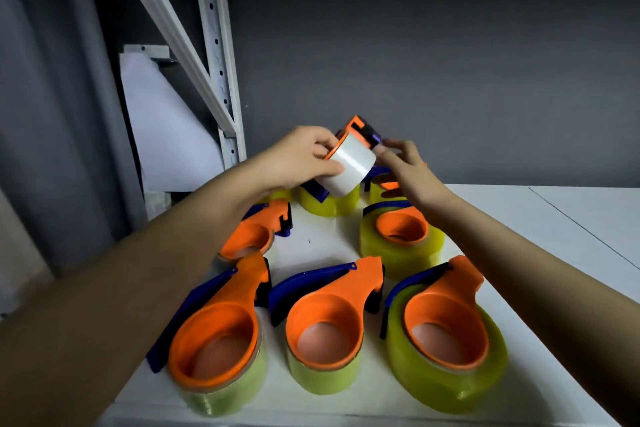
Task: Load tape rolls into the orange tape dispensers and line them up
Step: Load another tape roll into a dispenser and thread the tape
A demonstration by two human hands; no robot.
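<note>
My left hand (304, 158) grips an orange tape dispenser (358, 130) lifted above the back of the table, with a pale clear tape roll (349, 166) seated on it. My right hand (408, 168) is at its blue and dark front end, fingertips touching it. Below on the white table (554, 225), several orange dispensers with blue handles hold yellow-green tape rolls: three in the front row (218, 340) (329, 322) (446, 333), and others behind (403, 236) (256, 236). Another yellow roll (329, 203) sits under the lifted dispenser.
A white metal shelf upright (221, 55) with a diagonal brace stands at the back left, with a white sheet (162, 121) behind it. A dark grey wall closes the back. The table's front edge runs along the bottom, and a seam crosses its right part.
</note>
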